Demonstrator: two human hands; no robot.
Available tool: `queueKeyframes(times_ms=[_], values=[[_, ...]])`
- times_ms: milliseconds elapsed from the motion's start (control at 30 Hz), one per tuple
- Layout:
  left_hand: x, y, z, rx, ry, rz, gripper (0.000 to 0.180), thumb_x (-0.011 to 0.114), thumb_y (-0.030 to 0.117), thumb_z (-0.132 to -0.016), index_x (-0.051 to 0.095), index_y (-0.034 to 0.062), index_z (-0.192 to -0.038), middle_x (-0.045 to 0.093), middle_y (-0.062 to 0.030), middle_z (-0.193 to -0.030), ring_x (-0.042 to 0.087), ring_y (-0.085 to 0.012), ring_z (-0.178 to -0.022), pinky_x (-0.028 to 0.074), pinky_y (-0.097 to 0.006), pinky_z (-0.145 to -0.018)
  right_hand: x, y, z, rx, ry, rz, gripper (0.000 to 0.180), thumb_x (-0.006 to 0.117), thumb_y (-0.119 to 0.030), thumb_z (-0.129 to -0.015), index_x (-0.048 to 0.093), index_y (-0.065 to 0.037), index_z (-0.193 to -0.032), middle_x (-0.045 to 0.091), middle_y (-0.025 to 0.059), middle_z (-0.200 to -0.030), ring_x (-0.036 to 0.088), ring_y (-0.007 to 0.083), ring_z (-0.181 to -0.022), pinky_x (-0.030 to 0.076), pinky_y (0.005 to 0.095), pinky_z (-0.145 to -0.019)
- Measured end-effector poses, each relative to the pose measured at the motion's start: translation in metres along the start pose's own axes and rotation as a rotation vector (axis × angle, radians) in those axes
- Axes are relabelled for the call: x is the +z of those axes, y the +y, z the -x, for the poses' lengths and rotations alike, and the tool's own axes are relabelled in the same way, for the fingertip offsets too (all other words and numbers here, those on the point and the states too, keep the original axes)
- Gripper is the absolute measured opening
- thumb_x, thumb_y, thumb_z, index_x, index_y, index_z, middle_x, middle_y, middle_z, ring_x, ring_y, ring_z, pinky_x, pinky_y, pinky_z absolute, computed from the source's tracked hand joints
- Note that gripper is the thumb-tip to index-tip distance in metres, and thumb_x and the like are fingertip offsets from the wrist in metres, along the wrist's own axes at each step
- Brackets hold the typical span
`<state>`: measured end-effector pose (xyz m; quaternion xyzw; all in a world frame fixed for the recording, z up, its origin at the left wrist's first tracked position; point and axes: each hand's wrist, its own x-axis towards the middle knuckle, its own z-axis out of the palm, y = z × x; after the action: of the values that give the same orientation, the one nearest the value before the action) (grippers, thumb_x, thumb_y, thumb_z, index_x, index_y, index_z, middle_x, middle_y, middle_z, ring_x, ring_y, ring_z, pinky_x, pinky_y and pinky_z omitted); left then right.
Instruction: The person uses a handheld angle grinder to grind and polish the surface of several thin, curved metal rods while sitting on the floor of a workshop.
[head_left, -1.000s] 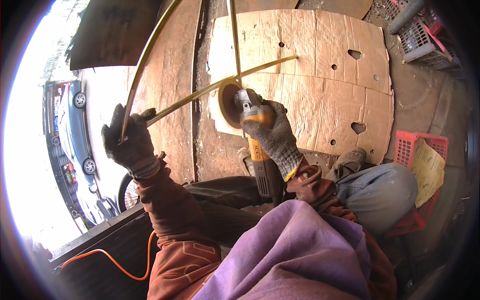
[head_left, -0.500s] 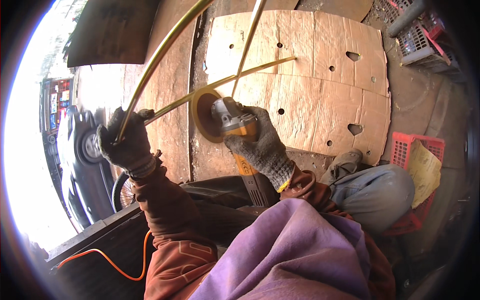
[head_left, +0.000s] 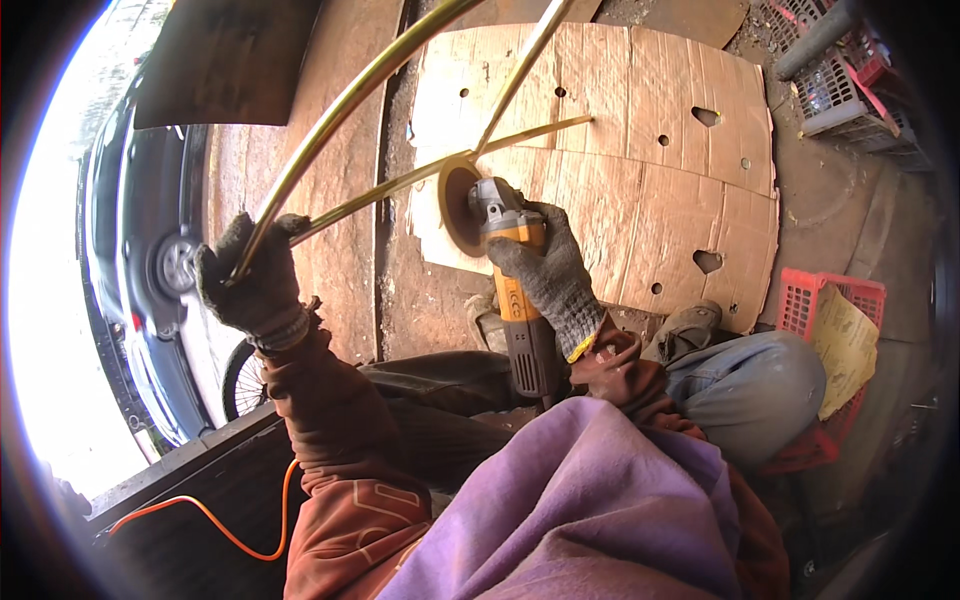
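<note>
My left hand, in a dark knit glove, is closed round one end of a brass-coloured metal tube frame. Its long tubes run up and to the right, and a strut joins the lower tube near the middle of the view. In my right hand, gloved in grey knit, is an orange and grey angle grinder, held by its body. The grinder's round disc is right by that joint, its upper edge at or very near the metal. Whether it touches I cannot tell.
A flattened cardboard sheet with holes covers the ground ahead. To the right stands a red plastic crate with yellowish paper; more crates sit at the far right. An orange cord lies at lower left. A dark car is outside.
My right hand has moved the grinder to the right and slightly up, bringing its disc to the strut joint. The frame's upper end has shifted right; my left hand keeps its grip.
</note>
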<state>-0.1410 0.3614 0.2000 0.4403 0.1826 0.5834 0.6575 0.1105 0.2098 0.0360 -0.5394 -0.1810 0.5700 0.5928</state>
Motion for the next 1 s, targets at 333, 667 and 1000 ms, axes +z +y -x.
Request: queueKeyframes(times_ms=[333, 667, 1000], values=[[-0.014, 0.007, -0.002, -0.060, 0.020, -0.003, 0.049, 0.048, 0.036, -0.096, 0.067, -0.0085, -0.102, 0.070, -0.0216, -0.096, 0.066, -0.0459, -0.089, 0.052, -0.064, -0.088, 0.013, -0.013, 0.012, -0.067, -0.078, -0.066, 0.066, 0.081, -0.021, -0.076, 0.044, 0.000, -0.127, 0.061, 0.0112, -0.107, 0.064, 0.0163, -0.089, 0.055, 0.0305, -0.077], [-0.004, 0.005, 0.000, 0.029, 0.210, -0.227, 0.032, 0.050, 0.032, -0.094, 0.064, 0.0076, -0.079, 0.055, -0.0070, -0.073, 0.055, -0.0267, -0.074, 0.043, -0.073, -0.078, 0.002, -0.001, 0.001, 0.041, 0.012, -0.007, 0.071, 0.083, -0.036, -0.074, 0.046, -0.001, -0.123, 0.062, 0.0130, -0.103, 0.065, 0.0188, -0.088, 0.055, 0.0334, -0.077], [-0.027, 0.008, -0.004, -0.011, 0.090, -0.123, 0.054, 0.045, 0.038, -0.096, 0.064, -0.0118, -0.102, 0.068, -0.0250, -0.089, 0.066, -0.0440, -0.079, 0.057, -0.056, -0.079, 0.001, -0.003, 0.000, 0.045, -0.002, -0.046, 0.068, 0.082, -0.030, -0.076, 0.044, 0.000, -0.124, 0.062, 0.0123, -0.103, 0.064, 0.0177, -0.088, 0.056, 0.0321, -0.078]])
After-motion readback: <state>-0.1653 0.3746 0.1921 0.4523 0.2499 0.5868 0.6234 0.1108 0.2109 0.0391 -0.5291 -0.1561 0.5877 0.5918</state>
